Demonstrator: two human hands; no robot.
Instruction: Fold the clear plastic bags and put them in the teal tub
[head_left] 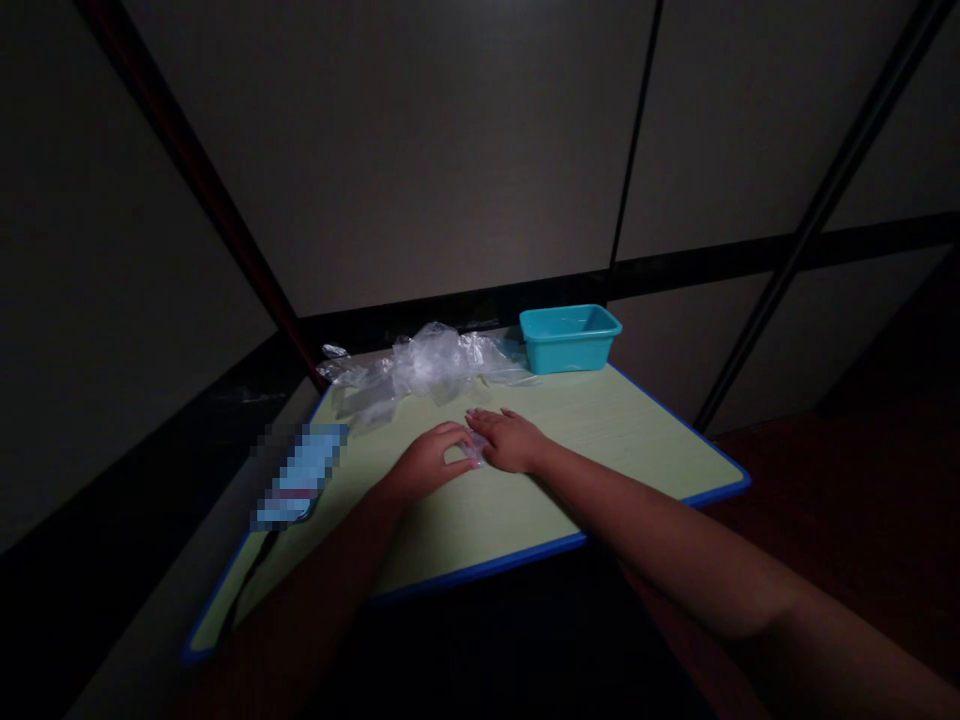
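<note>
A small piece of clear plastic, apparently a bag (475, 452), lies on the pale yellow-green table (637, 440) between my hands. My left hand (433, 460) curls its thumb and fingers around the near left side of the plastic and pinches it. Flat across the right part of the plastic rests my right hand (510, 440), fingers stretched out to the left. My palm hides much of the piece. Beyond both hands, a loose heap of crumpled clear plastic bags (435, 362) spreads along the table's back edge.
A turquoise rectangular basket (570, 350) stands at the back right corner. A phone-like object (304, 475), blurred out, lies at the left edge with a dark cord (251, 580) running from it. Blue edging (480, 572) rims the table; cabinet panels (465, 160) rise behind.
</note>
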